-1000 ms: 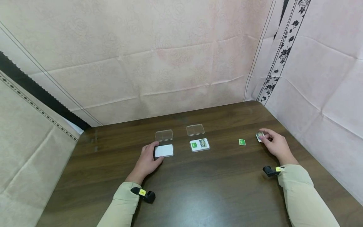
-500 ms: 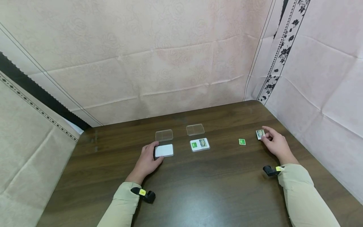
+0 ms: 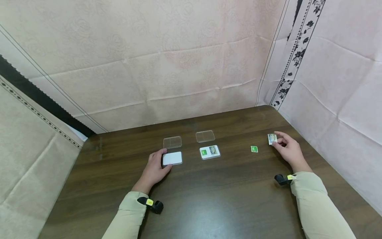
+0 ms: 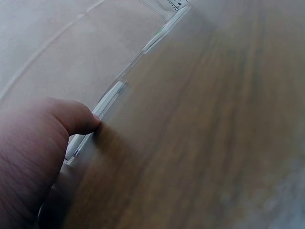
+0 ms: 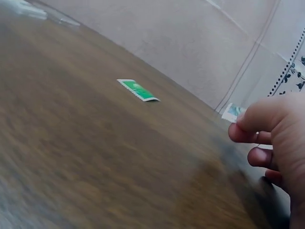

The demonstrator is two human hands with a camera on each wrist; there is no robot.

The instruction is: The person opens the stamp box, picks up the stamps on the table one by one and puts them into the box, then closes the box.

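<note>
Pale stamp point(image 3: 272, 138) pinched by my right hand point(image 3: 290, 151), digits clamped on it, at the right side of the table point(image 3: 226, 186), right of 1 green stamp point(image 3: 254, 149). My left hand point(image 3: 153, 170) grips 1 white case point(image 3: 173, 158) by its edges; 1 clear plastic piece point(image 3: 172, 142) lies just behind it.

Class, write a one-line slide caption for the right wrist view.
A right hand pinches a small stamp while a green stamp lies on the wooden table.
</note>
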